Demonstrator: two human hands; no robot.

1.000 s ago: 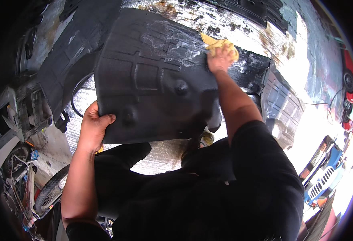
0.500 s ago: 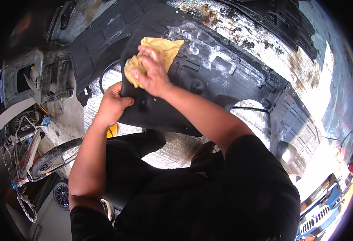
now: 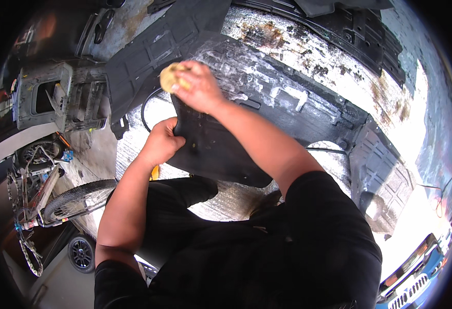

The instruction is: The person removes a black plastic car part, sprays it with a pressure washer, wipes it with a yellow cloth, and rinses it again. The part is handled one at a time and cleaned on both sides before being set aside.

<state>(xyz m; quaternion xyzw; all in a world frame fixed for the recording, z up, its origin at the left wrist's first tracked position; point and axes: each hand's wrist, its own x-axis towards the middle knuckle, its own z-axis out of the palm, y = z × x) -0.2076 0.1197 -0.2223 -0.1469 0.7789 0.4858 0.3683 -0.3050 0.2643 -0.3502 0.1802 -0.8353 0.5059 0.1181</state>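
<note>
Pinching a black panel [image 3: 218, 154], the left hand [image 3: 162, 142] sits near the right hand [image 3: 200, 87], which clutches a yellow cloth [image 3: 170, 79].

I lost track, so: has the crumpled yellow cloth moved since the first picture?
Yes, leftward: the crumpled yellow cloth is now farther from the dark grey embossed panel at right.

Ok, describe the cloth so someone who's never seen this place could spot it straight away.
Find the large dark panel in front of the person, then its left edge. By that edge, higher in the picture than the left hand, the right hand has the cloth bunched in its grip. It's pale yellow, unlike the dark panel beside it.
</note>
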